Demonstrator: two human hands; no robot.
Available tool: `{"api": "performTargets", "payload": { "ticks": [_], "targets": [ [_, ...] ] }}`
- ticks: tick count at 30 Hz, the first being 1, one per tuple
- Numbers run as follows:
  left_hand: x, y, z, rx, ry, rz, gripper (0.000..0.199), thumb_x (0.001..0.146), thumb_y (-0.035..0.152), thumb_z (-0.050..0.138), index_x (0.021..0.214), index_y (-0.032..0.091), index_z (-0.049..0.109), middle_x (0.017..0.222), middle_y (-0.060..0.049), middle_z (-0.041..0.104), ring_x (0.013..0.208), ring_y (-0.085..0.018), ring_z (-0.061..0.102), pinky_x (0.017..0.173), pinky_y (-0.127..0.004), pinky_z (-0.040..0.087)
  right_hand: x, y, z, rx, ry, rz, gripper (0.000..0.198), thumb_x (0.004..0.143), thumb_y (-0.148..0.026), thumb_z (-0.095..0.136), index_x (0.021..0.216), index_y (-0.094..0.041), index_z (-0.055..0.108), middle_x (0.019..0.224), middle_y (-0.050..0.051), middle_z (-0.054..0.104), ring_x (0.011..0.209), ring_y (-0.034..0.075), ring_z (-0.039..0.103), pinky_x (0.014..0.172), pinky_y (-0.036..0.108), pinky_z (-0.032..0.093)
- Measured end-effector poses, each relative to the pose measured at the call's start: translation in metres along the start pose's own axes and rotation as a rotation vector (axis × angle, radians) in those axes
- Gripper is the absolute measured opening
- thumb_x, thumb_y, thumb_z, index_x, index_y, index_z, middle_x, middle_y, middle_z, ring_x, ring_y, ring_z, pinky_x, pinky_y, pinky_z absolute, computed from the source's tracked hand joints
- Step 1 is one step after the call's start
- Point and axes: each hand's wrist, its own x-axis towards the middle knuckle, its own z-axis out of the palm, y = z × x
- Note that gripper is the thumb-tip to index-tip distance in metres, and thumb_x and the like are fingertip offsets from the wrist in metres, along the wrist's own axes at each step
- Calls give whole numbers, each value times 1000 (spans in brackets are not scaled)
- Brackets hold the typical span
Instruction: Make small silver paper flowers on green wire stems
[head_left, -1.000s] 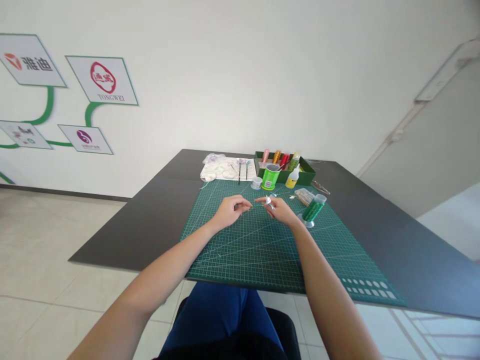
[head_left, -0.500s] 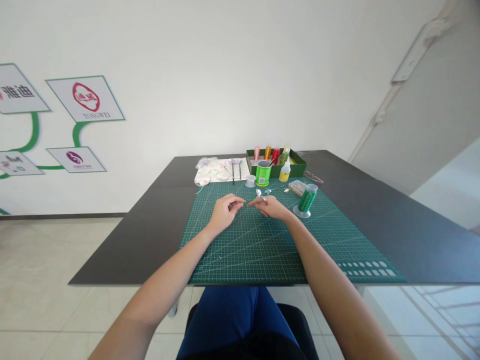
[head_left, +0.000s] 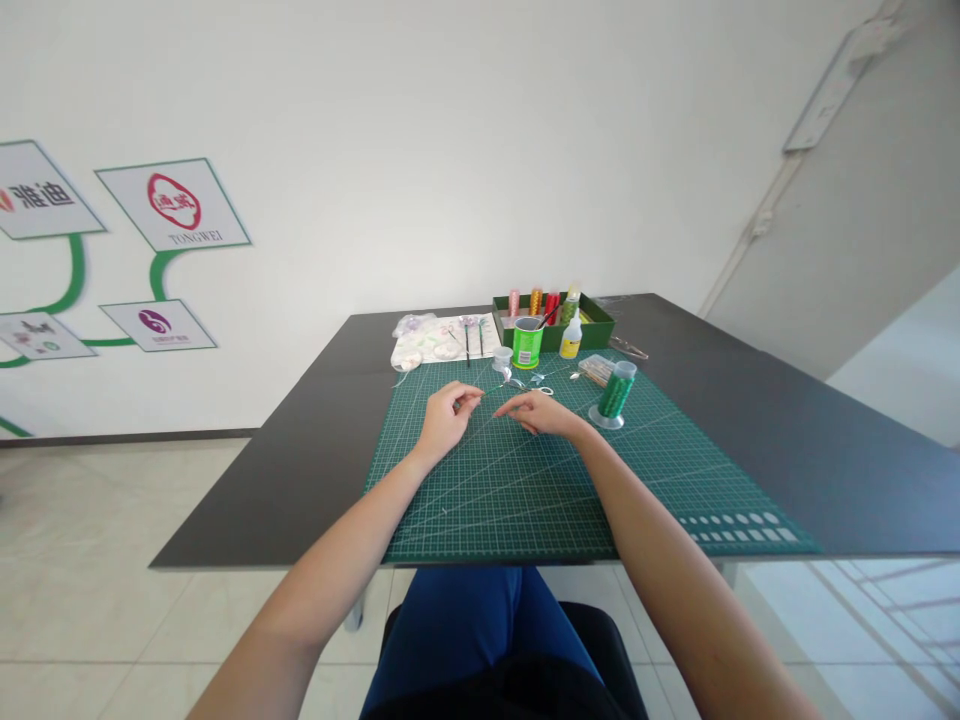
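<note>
Wall sign [head_left: 174, 208] read TONGWEI; your left hand [head_left: 447, 415] had the green stem [head_left: 492, 388].
You pinched it between left thumb and fingers, over the gridded mat [head_left: 495, 490]. Your right hand [head_left: 537, 411] was apart from it, index extended; couldn't tell whether it gripped the white loop [head_left: 547, 391] beside it. Dark green box [head_left: 600, 336] held pink, orange and red spools [head_left: 535, 302]; lime tin [head_left: 527, 348] stood in front, label unreadable. Glossy green spool [head_left: 616, 393] stood to your right.

A black table [head_left: 300, 450] carries a green mat [head_left: 495, 500].
</note>
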Motion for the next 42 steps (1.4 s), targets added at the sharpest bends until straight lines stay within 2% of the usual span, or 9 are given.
{"api": "performTargets", "payload": {
  "ticks": [8, 14, 21, 31, 42],
  "targets": [
    [0, -7, 1, 3, 0, -14, 16, 94, 18, 62, 100, 18, 76, 83, -3, 68, 74, -14, 62, 70, -26, 51, -3, 0, -3, 100, -187, -39, 42, 86, -25, 52, 114, -7, 77, 39, -7, 46, 37, 8, 37, 44, 20, 32],
    [1, -10, 1, 68, -8, 6, 16, 92, 12, 63, 97, 18, 76, 83, -3, 70, 74, -14, 62, 74, -27, 50, -6, 1, -4, 198, -349, -62, 44, 84, -25, 55, 118, -6, 76, 42, -7, 48, 37, 7, 37, 42, 20, 29],
    [0, -12, 0, 191, -51, 36, 20, 91, 7, 61, 98, 18, 77, 85, -3, 70, 74, -14, 61, 74, -27, 49, -11, -5, -8, 324, -452, -95, 45, 90, -31, 60, 125, -5, 72, 43, -8, 48, 37, 6, 34, 41, 20, 26],
    [-3, -10, 2, 270, -241, 76, 26, 94, 7, 55, 102, 19, 77, 92, -5, 72, 85, -17, 66, 79, -29, 49, -17, -4, -13, 545, -399, -192, 49, 92, -35, 65, 133, -7, 66, 42, -10, 45, 37, 6, 30, 39, 20, 21],
    [-5, -5, 1, 319, -336, 113, 27, 98, 14, 54, 107, 21, 78, 97, -6, 72, 90, -18, 67, 80, -30, 50, -17, 1, -14, 659, -347, -155, 63, 91, -33, 66, 147, -6, 53, 37, -12, 44, 33, 7, 27, 37, 20, 19]
  ]
}}
